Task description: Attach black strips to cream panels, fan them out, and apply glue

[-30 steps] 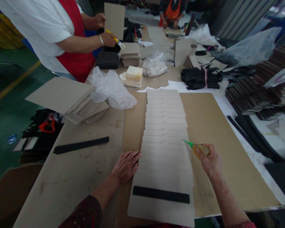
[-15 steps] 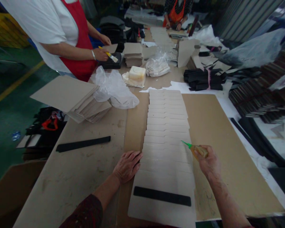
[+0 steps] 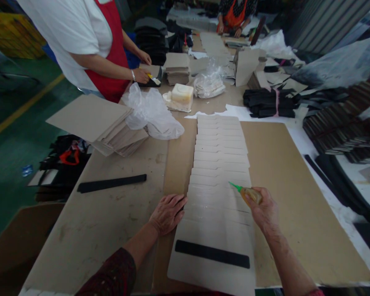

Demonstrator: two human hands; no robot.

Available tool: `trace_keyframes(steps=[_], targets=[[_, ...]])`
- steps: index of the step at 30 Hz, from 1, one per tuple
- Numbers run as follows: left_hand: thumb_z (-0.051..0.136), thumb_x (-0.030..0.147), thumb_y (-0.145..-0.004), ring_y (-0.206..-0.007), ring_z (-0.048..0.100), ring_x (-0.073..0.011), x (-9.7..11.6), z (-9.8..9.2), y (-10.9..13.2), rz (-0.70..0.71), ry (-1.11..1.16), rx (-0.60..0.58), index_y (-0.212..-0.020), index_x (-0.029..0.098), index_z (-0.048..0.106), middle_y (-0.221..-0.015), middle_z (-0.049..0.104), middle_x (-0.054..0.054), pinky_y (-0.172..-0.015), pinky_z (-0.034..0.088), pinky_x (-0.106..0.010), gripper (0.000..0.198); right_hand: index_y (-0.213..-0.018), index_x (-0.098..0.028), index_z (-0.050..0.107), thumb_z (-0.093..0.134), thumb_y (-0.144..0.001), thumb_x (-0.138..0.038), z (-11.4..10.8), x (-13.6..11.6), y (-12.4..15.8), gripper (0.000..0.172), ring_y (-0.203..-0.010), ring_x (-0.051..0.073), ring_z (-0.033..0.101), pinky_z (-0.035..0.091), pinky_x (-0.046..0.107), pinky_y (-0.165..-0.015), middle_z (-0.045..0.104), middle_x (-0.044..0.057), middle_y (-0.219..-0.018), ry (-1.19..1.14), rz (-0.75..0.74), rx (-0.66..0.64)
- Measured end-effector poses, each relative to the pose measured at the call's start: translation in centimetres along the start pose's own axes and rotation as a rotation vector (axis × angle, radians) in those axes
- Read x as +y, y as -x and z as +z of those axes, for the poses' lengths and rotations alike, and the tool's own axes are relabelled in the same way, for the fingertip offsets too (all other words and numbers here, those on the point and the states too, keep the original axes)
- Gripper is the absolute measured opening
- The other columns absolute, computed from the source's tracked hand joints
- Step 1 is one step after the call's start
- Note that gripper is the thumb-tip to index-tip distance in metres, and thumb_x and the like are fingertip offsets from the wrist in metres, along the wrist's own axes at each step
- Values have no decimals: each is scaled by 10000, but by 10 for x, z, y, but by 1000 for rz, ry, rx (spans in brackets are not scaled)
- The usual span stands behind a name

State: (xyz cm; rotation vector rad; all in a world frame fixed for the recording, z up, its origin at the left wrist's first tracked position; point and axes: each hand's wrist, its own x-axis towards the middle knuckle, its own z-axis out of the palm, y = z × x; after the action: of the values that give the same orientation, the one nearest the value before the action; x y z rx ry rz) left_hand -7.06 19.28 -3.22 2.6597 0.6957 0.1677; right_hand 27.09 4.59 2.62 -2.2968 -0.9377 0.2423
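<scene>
Overlapping pale cardboard sheets [image 3: 218, 158] form a long row down the middle of the table. A black strip [image 3: 212, 254] lies across the nearest sheet. My left hand [image 3: 169, 213] rests flat at the row's left edge, fingers stretched out and holding nothing. Wrapped round a small amber bottle [image 3: 251, 196] is my right hand [image 3: 264, 209]; the bottle's thin green tip [image 3: 235, 186] points left over the sheets. Further left on the table lie more black strips [image 3: 112, 183].
A stack of large cardboard sheets [image 3: 89, 117] and a plastic bag [image 3: 154, 113] sit at the left. A white block [image 3: 182, 94] is beyond them. Bundled black strips [image 3: 268, 102] lie back right. A person in a red apron [image 3: 111, 53] works at the left, another at the far end.
My right hand and the bottle have moved left over the sheets. My left hand keeps its place. The person at the left has lowered a brush onto the piece there. The view has shifted slightly.
</scene>
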Motion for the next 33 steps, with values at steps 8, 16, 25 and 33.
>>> trace_keyframes(steps=[8, 16, 25, 33], targets=[[502, 297, -963, -1262, 447, -265, 1, -1, 0, -9, 14, -13, -1495, 284, 406, -1412, 540, -56, -1060, 364, -462, 541, -982, -233, 621, 611, -782, -574, 7, -13, 0, 395, -827, 229, 595, 498, 414, -768, 662, 56, -952, -7, -16, -37], [515, 317, -958, -1245, 455, -262, 2, -2, 1, -15, 24, -12, -1487, 291, 416, -1404, 544, -50, -1049, 370, -457, 539, -989, -215, 636, 607, -779, -572, 15, -25, -1, 415, -844, 248, 607, 489, 431, -777, 677, 79, -978, -14, -50, -79], [509, 326, -954, -1258, 445, -274, 3, -3, 1, -34, 47, -41, -1487, 289, 412, -1417, 535, -59, -1057, 353, -467, 543, -1013, -220, 629, 591, -810, -567, 34, -51, 3, 404, -844, 240, 610, 479, 403, -768, 672, 70, -972, -36, -108, -156], [487, 356, -968, -1249, 450, -270, 4, -2, 2, -38, 30, -34, -1490, 294, 414, -1407, 537, -61, -1049, 367, -467, 531, -1020, -232, 623, 573, -798, -601, 48, -69, 4, 433, -845, 239, 611, 468, 380, -760, 679, 65, -979, -46, -113, -200]])
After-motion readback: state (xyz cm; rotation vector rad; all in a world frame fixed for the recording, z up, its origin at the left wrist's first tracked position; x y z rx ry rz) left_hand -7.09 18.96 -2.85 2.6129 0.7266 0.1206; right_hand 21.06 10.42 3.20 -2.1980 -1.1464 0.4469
